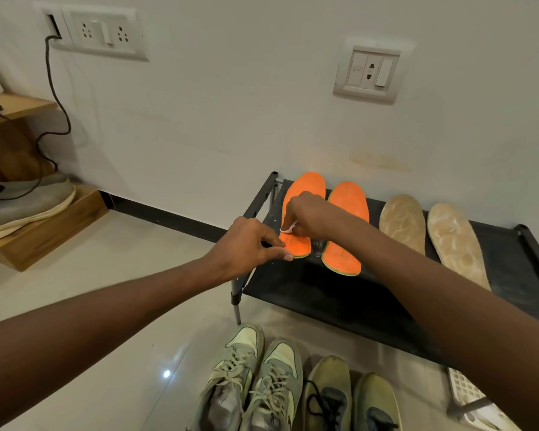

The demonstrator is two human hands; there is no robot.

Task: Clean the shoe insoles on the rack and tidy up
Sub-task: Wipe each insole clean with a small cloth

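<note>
Two orange insoles lie side by side on the black rack (339,293). My left hand (249,244) pinches the heel end of the left orange insole (305,188), holding it down. My right hand (308,216) grips a small white wipe (288,228) and presses it onto that insole near the heel. The right orange insole (343,244) lies untouched beside it. Two beige insoles (402,222) (458,244) rest further right on the rack.
Two pairs of sneakers stand on the tiled floor in front of the rack: a grey-green pair (255,381) and an olive pair (352,399). A white basket (467,396) sits at bottom right. A wooden step with a grey cushion (28,203) is at left.
</note>
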